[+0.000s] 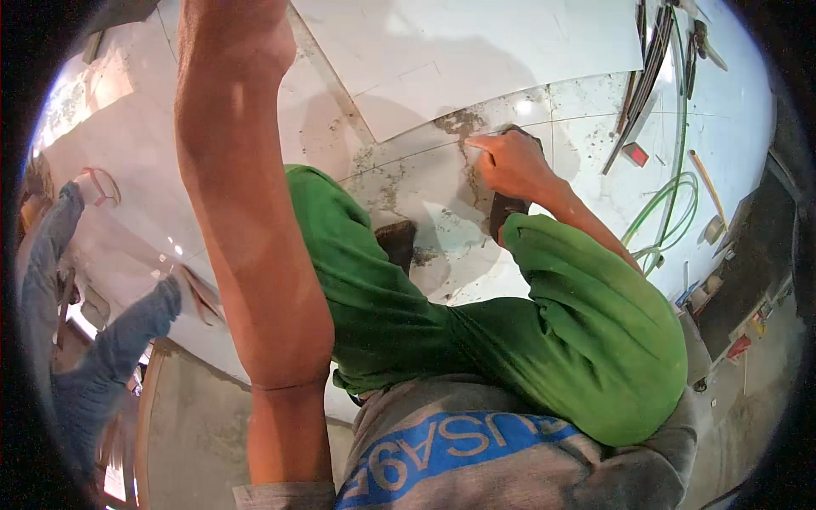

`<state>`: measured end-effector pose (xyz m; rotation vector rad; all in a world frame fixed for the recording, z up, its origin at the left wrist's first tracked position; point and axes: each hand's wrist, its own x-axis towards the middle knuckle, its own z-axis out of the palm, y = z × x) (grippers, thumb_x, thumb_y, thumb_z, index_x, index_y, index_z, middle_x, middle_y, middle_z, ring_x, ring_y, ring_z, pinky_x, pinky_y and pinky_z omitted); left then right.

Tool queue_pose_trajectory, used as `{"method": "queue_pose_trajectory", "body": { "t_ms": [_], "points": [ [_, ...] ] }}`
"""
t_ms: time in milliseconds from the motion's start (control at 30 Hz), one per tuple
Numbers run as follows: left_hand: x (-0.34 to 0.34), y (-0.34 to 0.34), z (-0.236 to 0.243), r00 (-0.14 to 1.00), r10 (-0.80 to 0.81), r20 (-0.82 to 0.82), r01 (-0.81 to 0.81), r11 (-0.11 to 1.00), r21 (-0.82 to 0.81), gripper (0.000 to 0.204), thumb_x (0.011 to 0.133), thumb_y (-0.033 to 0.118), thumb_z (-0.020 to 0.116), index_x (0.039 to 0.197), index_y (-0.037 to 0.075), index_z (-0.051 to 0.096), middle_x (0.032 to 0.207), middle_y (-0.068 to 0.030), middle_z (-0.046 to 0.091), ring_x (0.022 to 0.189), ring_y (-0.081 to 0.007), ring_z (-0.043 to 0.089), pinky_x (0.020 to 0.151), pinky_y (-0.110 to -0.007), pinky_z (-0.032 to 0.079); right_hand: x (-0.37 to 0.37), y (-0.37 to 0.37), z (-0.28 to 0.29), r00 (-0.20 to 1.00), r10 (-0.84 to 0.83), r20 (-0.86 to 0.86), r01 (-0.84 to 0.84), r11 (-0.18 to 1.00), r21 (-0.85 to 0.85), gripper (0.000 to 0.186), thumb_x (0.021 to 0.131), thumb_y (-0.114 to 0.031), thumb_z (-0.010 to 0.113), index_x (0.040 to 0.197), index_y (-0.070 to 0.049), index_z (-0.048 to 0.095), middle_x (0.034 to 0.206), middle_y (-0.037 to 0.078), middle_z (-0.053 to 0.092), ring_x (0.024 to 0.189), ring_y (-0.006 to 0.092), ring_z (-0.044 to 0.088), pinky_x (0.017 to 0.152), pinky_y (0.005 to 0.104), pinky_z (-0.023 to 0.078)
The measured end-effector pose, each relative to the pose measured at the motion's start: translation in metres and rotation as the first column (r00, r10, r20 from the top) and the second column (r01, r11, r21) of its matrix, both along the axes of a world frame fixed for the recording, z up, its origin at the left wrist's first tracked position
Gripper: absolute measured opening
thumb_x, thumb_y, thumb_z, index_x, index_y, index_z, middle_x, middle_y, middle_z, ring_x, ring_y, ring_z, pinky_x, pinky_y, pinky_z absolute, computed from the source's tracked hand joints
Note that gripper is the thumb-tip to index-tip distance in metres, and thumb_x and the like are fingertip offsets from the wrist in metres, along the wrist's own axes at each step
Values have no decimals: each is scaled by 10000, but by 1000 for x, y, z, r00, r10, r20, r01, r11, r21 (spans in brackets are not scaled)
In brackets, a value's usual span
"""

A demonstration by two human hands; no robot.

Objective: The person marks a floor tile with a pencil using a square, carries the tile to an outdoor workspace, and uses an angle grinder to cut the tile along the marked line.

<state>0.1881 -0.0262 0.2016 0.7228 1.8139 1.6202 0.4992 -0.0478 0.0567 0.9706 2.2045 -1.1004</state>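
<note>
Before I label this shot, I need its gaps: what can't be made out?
Left hand, head view: fingers cut off by the top edge, so any grip is unknown.
Right hand, head view: palm hidden behind the back of the hand; whether it holds anything is unclear.
Co-worker's jeans, head view: the dark fisheye rim cuts off the upper body.
Red item at right, head view: too small to name.

A broad panel (493, 55) lies on the floor (586, 106) ahead of the person's knees, its near corner left of the right hand (514, 163). Right of that hand lie long strips (643, 85), then what seems a small box (635, 154), a looped hose (682, 183) and a stick (707, 185). Another person's legs (127, 340) are far left.
</note>
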Motion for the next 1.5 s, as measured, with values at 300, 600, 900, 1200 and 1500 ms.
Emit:
{"method": "queue_pose_trajectory", "body": {
  "t_ms": [300,600,900,1200,1500],
  "points": [
    [-87,-23,-43,974,-222,-41,185,888,-422,304,978,312,676,1094,34,716,1014,-54,720,948,-172,668,956,-332,498,123,68,-56,684,-669,-293,724,671,159,235,963,-194,647,1032,-12,779,807,122,759,727,152,699,664,331,559],
    [-56,-56,-90,977,-173,125,213,805,-553,321,961,265,703,1166,22,740,1122,-62,755,964,-132,662,868,-277,506,191,208,-70,690,-578,-435,720,491,490,382,960,-316,665,1203,-40,768,1009,198,774,950,354,750,873,415,573],
    [73,-102,-176,995,58,76,30,566,-824,678,980,267,688,1511,-86,456,1291,-182,659,1083,-243,650,920,-373,524,205,271,-93,848,-451,-280,483,438,758,605,939,-478,661,1387,-71,666,1215,233,736,1191,442,667,1029,515,517],
    [73,-121,-204,938,201,281,23,775,-631,473,1051,269,571,1381,-69,546,975,-39,560,846,-133,522,734,-329,482,207,289,-91,836,-547,-32,419,600,681,598,964,-533,612,1286,-36,698,1200,273,723,1177,464,667,1018,526,522],
    [74,-121,-234,912,391,123,-235,744,-626,348,1087,371,463,971,73,600,844,12,567,762,-113,515,683,-316,425,185,300,-52,932,-346,108,239,811,534,636,958,-636,623,1249,-82,734,1231,220,724,1165,420,687,1014,500,528]
  ]
}}
